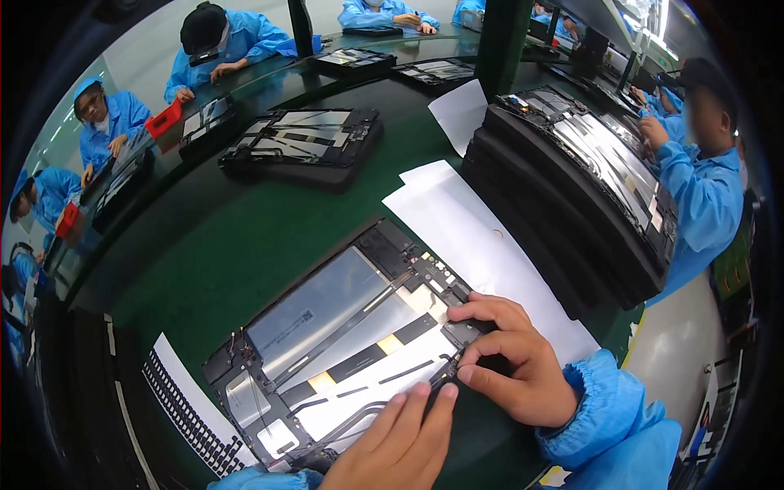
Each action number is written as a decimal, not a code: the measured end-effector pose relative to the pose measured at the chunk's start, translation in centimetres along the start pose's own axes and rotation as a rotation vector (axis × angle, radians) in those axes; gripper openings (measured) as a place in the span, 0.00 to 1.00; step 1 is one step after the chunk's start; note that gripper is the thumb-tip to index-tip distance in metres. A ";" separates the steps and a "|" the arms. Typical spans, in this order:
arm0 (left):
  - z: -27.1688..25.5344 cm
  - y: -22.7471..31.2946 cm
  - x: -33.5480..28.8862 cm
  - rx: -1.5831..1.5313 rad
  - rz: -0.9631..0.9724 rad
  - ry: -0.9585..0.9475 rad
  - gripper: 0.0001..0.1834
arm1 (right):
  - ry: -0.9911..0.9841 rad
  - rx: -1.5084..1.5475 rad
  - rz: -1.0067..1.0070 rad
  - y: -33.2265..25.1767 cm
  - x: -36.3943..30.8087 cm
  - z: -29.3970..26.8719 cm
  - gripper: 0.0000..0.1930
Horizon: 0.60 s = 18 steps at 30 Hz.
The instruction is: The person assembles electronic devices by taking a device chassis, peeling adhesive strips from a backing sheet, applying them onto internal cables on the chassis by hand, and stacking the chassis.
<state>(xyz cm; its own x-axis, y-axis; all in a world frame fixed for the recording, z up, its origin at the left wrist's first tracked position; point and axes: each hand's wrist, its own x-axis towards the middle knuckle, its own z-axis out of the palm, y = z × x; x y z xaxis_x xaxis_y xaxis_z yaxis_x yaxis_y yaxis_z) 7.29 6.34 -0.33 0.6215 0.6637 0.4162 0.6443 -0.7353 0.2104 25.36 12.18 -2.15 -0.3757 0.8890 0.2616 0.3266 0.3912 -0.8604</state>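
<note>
My right hand (510, 359) pinches a small black part (447, 377) at the panel's (343, 327) near-right edge. My left hand (400, 441) presses flat fingertips just beside it. Bare green mat (212, 245) lies open far-left; stacked black trays (563, 204) crowd the right.

free: green mat (204, 253) left of opened tablet (343, 343) | blocked right: tray stack (563, 204), white sheet (482, 245)

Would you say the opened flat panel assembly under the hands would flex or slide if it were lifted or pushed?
The panel assembly looks thin and wide, so it probably flexes if lifted by one edge. Its exposed foil and ribbon strips suggest fragility. Lying flat on the smooth green mat, it may slide, though both hands steady it.
</note>
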 end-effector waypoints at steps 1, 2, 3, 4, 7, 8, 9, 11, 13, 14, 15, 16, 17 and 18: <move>0.3 0.0 0.3 0.037 0.017 -0.024 0.15 | 0.006 -0.010 0.010 0.0 0.0 -0.1 0.03; 0.5 -0.1 0.4 0.036 0.019 -0.022 0.15 | 0.007 -0.012 0.010 0.0 0.1 -0.3 0.03; 0.8 -0.1 0.4 0.050 0.019 -0.044 0.16 | 0.006 -0.028 0.003 0.0 0.1 -0.5 0.03; 1.1 -0.2 0.4 0.065 0.021 -0.068 0.17 | 0.007 -0.043 -0.003 0.1 0.2 -0.6 0.03; 1.1 -0.2 0.4 0.073 0.019 -0.065 0.16 | 0.083 0.153 0.130 0.8 0.1 -1.2 0.04; 1.1 -0.2 0.4 0.074 0.018 -0.064 0.16 | 0.082 0.153 0.128 0.9 0.1 -1.4 0.04; 1.1 -0.2 0.4 0.075 0.021 -0.070 0.16 | 0.077 0.151 0.107 0.8 -0.1 -1.6 0.05; 1.2 -0.2 0.5 0.076 0.022 -0.079 0.16 | 0.028 0.049 0.011 0.6 0.0 -1.8 0.07; 1.2 -0.2 0.6 0.066 0.022 -0.073 0.15 | 0.005 -0.013 -0.008 0.3 0.2 -1.9 0.08; 1.3 -0.2 0.7 0.068 0.020 -0.077 0.15 | -0.016 -0.077 -0.027 0.4 0.3 -1.9 0.08; 1.3 -0.2 0.7 0.067 0.016 -0.070 0.15 | -0.018 -0.076 -0.026 0.3 0.4 -1.8 0.08; 1.3 -0.1 0.9 0.067 0.010 -0.066 0.15 | -0.017 -0.107 -0.044 0.4 0.5 -1.9 0.08; 1.4 -0.1 1.1 0.068 0.007 -0.069 0.15 | -0.016 -0.137 -0.062 0.5 0.5 -2.0 0.08; 1.4 -0.1 1.2 0.070 0.007 -0.076 0.15 | -0.017 -0.132 -0.062 0.7 0.6 -2.1 0.08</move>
<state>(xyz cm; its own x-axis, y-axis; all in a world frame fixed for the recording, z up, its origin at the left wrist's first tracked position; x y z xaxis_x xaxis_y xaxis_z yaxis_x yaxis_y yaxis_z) 8.62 7.42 -1.04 0.6563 0.6692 0.3484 0.6679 -0.7301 0.1441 27.20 13.47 -1.67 -0.4135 0.8582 0.3042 0.4128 0.4744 -0.7775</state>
